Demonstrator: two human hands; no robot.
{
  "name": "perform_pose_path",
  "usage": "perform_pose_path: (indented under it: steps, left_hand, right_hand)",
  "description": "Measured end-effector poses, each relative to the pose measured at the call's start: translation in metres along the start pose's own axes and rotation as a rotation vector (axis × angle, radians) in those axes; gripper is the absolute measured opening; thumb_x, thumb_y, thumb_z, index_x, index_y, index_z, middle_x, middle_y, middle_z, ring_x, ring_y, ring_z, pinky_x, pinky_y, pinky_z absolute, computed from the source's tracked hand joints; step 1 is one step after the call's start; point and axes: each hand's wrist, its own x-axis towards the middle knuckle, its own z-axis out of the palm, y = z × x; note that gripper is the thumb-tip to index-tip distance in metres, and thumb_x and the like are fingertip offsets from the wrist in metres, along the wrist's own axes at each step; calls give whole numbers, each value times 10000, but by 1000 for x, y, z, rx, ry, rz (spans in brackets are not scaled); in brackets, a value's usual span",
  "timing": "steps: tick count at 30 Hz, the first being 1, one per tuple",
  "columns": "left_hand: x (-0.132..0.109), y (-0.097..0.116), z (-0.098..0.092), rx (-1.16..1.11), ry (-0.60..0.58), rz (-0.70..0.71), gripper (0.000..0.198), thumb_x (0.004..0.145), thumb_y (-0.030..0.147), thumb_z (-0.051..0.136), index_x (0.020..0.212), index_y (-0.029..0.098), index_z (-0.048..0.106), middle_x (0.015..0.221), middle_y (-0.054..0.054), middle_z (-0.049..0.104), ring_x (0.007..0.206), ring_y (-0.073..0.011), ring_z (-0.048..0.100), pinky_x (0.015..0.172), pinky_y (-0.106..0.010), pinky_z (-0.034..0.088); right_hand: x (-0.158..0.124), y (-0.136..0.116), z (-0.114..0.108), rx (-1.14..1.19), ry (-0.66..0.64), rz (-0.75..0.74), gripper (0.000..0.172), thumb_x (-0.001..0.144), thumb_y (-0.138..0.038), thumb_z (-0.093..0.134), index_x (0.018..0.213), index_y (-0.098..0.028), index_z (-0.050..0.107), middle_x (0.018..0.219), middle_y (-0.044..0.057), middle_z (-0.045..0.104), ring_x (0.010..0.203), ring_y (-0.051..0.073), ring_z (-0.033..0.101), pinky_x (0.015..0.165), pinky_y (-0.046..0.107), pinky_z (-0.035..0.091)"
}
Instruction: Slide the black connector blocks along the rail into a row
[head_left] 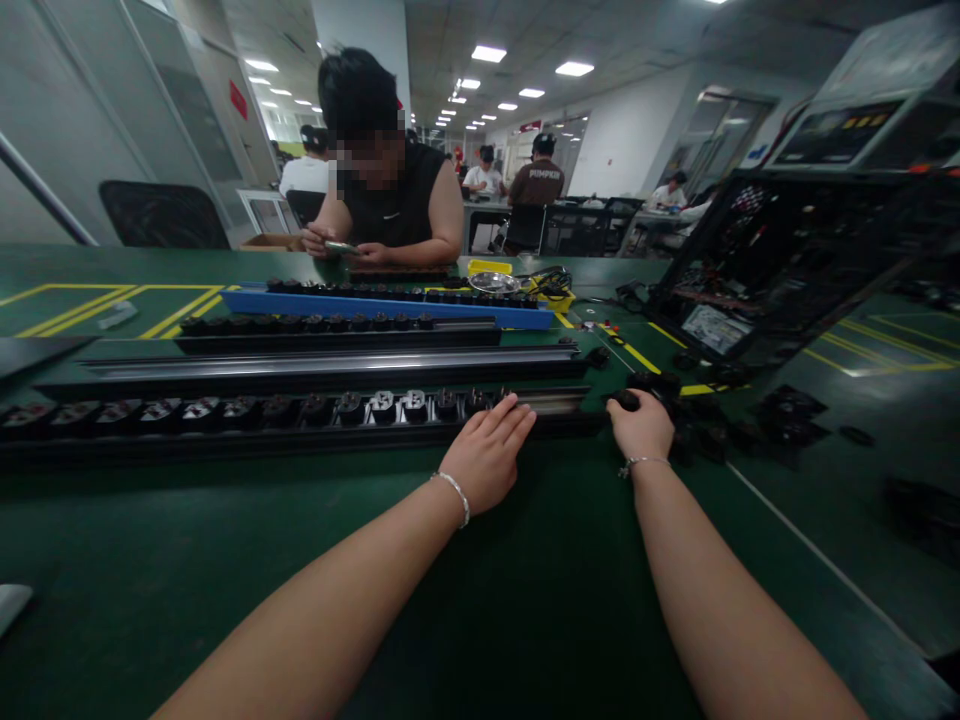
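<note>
A long black rail (225, 447) runs across the green table in front of me, with a row of round black plug modules (350, 405) seated along it, some showing shiny metal on top. My left hand (489, 458) lies on the rail's right part, its fingers stretched out over the last modules and partly hiding them. To the right of the rail's end, my right hand (645, 428) is closed around a small round black piece (624, 400), which looks like another such module. More loose black pieces lie just beyond and beside that hand.
Behind lie a bare metal-topped rail (330, 362), a shorter filled rail (337, 338) and a blue tray (390, 308) of modules. An open black computer case (750, 270) stands at the right. Yellow bins (490, 267) hold cables. Across the table a person (390, 190) handles a small object.
</note>
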Motion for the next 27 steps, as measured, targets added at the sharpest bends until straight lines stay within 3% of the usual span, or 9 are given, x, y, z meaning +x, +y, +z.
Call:
perform_pose_path:
  steps: [3, 6, 11, 15, 18, 20, 23, 27]
  left_hand:
    - [1, 1, -2, -4, 31, 5, 549, 819, 212, 440, 1357, 138, 357, 1443, -67, 358, 1373, -217, 164, 1058, -371, 270]
    - [1, 6, -9, -1, 69, -7, 476, 820, 200, 454, 1294, 159, 442, 1365, -84, 448, 1312, -221, 292, 1042, -373, 300]
    - [-21, 7, -28, 32, 89, -89, 470, 818, 194, 460, 1287, 177, 452, 1277, -81, 514, 1179, -229, 429, 1016, -398, 330]
    - [-44, -2, -35, 71, 91, -177, 497, 794, 185, 489, 1289, 172, 450, 1251, -90, 524, 1137, -242, 452, 1002, -411, 350]
    - [-48, -10, -34, 94, 111, -232, 491, 792, 188, 493, 1280, 161, 458, 1234, -100, 528, 1135, -253, 450, 997, -420, 357]
    - [-46, -13, -31, 96, 122, -245, 482, 787, 186, 496, 1268, 158, 470, 1211, -103, 536, 1118, -257, 456, 989, -424, 363]
    - [-42, -14, -27, 73, 137, -266, 476, 776, 188, 505, 1251, 152, 483, 1194, -105, 538, 1104, -263, 456, 988, -427, 360]
    - [-39, -13, -24, 33, 171, -292, 447, 769, 181, 508, 1216, 162, 501, 1178, -106, 539, 1089, -257, 457, 968, -427, 370]
  right_hand:
    - [0, 4, 4, -43, 36, -47, 365, 643, -340, 572, 928, -133, 665, 946, 128, 572, 987, 265, 496, 909, 409, 384]
    - [-2, 6, 7, -78, 46, 3, 397, 648, -331, 565, 986, -139, 647, 995, 144, 537, 982, 280, 489, 892, 432, 384]
    - [-4, 1, 4, -98, 100, 28, 435, 658, -294, 533, 1056, -134, 604, 1029, 162, 538, 987, 302, 482, 862, 447, 382]
    - [-14, -24, -7, -29, 246, -197, 374, 731, -251, 437, 1052, -132, 589, 1026, 147, 572, 1022, 280, 481, 907, 437, 347]
    - [-40, -57, -10, 48, 136, -491, 312, 787, -252, 404, 1017, -158, 593, 1016, 112, 602, 1006, 235, 498, 922, 397, 343]
    - [-63, -80, -6, 111, 49, -606, 290, 808, -271, 409, 1003, -167, 597, 1016, 95, 614, 1000, 214, 500, 915, 367, 348]
    - [-92, -105, 8, 113, -82, -588, 319, 783, -378, 494, 998, -165, 597, 981, 85, 625, 948, 216, 515, 866, 351, 362]
    - [-104, -115, 21, 14, -116, -480, 349, 746, -468, 533, 942, -191, 613, 924, 70, 631, 916, 235, 514, 809, 360, 346]
